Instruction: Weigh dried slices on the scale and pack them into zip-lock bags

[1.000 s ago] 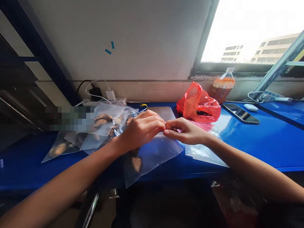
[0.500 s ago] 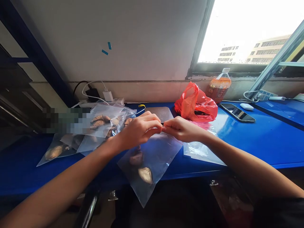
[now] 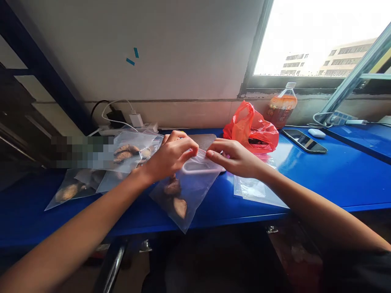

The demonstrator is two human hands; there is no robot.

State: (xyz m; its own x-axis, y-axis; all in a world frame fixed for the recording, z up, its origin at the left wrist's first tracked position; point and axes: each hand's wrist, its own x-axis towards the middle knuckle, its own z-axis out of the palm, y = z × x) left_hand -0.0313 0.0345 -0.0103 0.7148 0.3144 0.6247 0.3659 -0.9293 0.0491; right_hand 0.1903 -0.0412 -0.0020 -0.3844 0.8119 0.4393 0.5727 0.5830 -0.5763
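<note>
A clear zip-lock bag (image 3: 198, 187) hangs by its top edge between my two hands, its lower corner pointing down near the table's front edge. Brown dried pieces (image 3: 180, 206), perhaps dried mushrooms, lie in the bag's lower part. My left hand (image 3: 175, 152) pinches the top edge at the left, fingers closed. Opposite it, my right hand (image 3: 233, 156) pinches the same edge between thumb and forefinger. Behind the bag, a flat grey board (image 3: 204, 140) with a pale handle is partly hidden by my hands.
Filled zip-lock bags (image 3: 105, 179) are piled at left. A red plastic bag (image 3: 252, 130), flat clear bags (image 3: 253, 189), a drink bottle (image 3: 283, 108), a phone (image 3: 304, 141) and a white earbud case (image 3: 317, 133) are at right. Chargers (image 3: 136, 119) stand by the wall.
My hands have moved slightly apart along the bag's top edge. The bag's lower corner has risen, and the dried pieces have shifted up and left.
</note>
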